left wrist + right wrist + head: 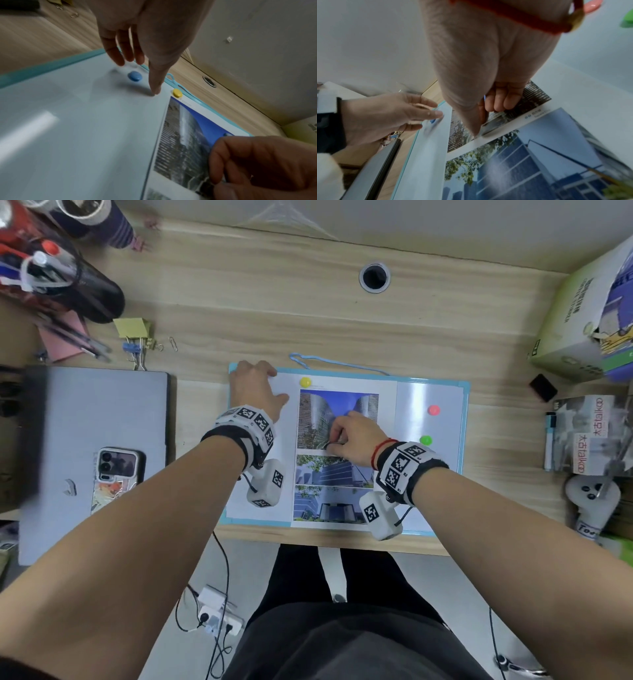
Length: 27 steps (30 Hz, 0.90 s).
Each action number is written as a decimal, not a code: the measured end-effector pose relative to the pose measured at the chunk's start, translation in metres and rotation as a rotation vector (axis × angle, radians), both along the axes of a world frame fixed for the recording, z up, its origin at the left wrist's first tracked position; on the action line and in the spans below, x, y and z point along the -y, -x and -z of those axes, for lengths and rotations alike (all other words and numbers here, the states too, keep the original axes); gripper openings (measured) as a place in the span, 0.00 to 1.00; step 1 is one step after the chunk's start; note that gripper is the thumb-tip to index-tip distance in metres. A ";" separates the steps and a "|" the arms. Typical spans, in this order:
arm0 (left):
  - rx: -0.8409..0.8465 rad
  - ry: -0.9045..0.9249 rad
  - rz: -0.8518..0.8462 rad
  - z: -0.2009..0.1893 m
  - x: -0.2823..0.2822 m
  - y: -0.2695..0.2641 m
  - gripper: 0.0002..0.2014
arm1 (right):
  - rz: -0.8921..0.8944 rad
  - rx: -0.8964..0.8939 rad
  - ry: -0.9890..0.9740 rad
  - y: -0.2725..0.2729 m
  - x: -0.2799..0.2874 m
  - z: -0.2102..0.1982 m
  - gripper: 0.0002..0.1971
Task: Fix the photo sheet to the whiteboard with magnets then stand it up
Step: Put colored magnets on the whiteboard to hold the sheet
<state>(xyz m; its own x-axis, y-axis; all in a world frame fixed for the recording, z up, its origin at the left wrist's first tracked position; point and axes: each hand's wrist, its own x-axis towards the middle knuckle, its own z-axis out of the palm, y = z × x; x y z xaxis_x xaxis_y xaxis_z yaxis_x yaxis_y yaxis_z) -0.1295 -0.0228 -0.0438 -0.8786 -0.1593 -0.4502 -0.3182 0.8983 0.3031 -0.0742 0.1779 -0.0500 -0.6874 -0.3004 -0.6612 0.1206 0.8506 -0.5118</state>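
The whiteboard, framed in light blue, lies flat on the desk. On it lies the photo sheet of buildings, with a yellow magnet on its far edge. My left hand is at the board's far left corner with straight fingers, its index fingertip touching the surface beside a blue magnet. My right hand hovers over the top photo with curled fingers, and a second small blue magnet peeks out between them. A pink magnet and a green magnet sit on the bare right part.
A closed laptop with a phone on it lies left of the board. Pen holders and binder clips are at the far left. A box, a black eraser and a marker are at the right.
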 end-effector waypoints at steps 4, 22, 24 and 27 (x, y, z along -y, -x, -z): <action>0.076 -0.013 -0.051 -0.001 0.014 -0.010 0.15 | 0.009 -0.013 -0.003 0.000 0.001 -0.002 0.06; 0.060 -0.560 0.047 -0.027 -0.095 -0.008 0.02 | 0.833 0.130 0.600 0.018 -0.049 -0.014 0.06; 0.056 -0.583 0.071 -0.026 -0.107 -0.009 0.04 | 0.897 0.108 0.657 0.018 -0.057 -0.011 0.07; 0.059 -0.594 0.078 -0.022 -0.113 -0.012 0.08 | 0.877 0.114 0.660 0.019 -0.067 -0.011 0.04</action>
<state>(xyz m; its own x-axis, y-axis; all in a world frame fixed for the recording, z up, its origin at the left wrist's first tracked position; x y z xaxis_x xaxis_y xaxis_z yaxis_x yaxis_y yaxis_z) -0.1178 0.0901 -0.0217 -0.8487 0.1983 -0.4903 -0.2895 0.6018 0.7443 -0.0928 0.2445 -0.0391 -0.7797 -0.0560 -0.6236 0.6241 0.0099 -0.7813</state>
